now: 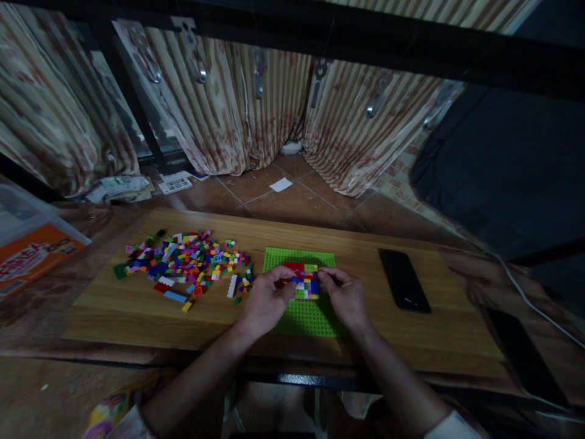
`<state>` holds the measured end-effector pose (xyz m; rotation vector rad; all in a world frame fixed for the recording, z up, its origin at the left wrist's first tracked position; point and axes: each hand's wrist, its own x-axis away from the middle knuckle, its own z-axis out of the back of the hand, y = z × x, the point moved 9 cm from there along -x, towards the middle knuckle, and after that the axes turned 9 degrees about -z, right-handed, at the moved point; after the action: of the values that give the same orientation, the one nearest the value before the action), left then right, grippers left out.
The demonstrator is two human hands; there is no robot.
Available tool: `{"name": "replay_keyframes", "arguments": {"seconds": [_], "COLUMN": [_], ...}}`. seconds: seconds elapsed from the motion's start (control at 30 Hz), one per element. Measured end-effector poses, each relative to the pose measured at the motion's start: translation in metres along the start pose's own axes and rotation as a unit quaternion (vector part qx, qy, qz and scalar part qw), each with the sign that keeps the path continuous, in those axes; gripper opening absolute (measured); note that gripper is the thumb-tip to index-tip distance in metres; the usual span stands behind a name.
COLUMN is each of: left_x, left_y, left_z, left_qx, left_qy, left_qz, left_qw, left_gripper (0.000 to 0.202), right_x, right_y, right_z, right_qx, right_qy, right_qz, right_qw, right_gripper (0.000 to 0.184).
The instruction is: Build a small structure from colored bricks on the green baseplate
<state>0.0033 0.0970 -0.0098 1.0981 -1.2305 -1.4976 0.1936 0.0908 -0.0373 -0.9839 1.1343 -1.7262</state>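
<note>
A green baseplate [297,258] lies on the wooden board [356,332] in front of me. A small patch of red, blue, yellow and pink bricks [305,277] is built near its middle. My left hand [266,300] rests on the plate's left side, fingers pinched at the patch's left edge. My right hand [345,296] is curled at the patch's right edge, fingertips touching the bricks. What, if anything, either pinch holds is too small to make out.
A pile of several loose coloured bricks [187,262] spreads over the board's left half. A black phone [404,279] lies right of the plate. An orange box [31,256] sits far left, a cable [534,305] far right, curtains behind.
</note>
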Motion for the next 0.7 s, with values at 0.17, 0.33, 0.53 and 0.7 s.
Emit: {"name": "replay_keyframes", "arguments": {"seconds": [0.17,0.33,0.53,0.7], "left_x": [-0.001,-0.001,-0.001,-0.002], "left_y": [0.004,0.006,0.010,0.006], "left_z": [0.001,0.002,0.003,0.003], "left_qx": [0.032,0.034,0.027,0.024], "left_qy": [0.007,0.016,0.015,0.015], "left_qz": [-0.017,-0.019,-0.019,-0.024], "left_qw": [0.999,0.999,0.999,0.999], "left_gripper": [0.013,0.022,0.021,0.018], "right_x": [-0.003,-0.006,-0.010,-0.009], "right_y": [0.005,0.007,0.000,-0.005], "right_z": [-0.004,-0.004,-0.003,-0.004], "right_qx": [-0.041,-0.072,-0.056,-0.034], "right_qy": [-0.009,-0.016,-0.035,-0.038], "right_qz": [-0.020,-0.050,-0.020,0.014], "right_qw": [0.999,0.996,0.998,0.999], "right_gripper": [0.035,0.036,0.030,0.026]}}
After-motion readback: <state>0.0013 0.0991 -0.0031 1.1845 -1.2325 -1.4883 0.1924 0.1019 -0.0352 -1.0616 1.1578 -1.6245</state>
